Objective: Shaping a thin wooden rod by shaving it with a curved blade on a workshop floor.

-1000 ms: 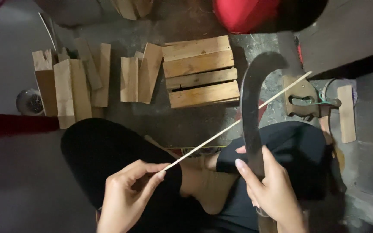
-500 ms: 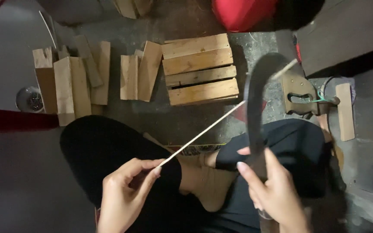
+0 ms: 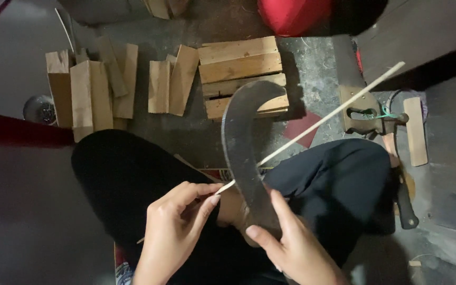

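A: What do the hands hold?
B: The left hand pinches the near end of a thin pale stick, fingers clamped together on it. The right hand grips a blade, fingers closed round its lower part.

A: Where does the stick lie?
B: It slants up and right from the left hand, passing behind the blade, above the black-clad knees.

A: Shapes and materials?
B: The blade is dark, dull metal, broad and hooked at the top. The stick is straight, slender and smooth.

A: Any containers?
B: A small round metal vessel stands at the left on the floor; its contents cannot be made out.

A: What surrounds it?
B: Rough wooden blocks and a slatted crate rest on the gritty concrete floor.
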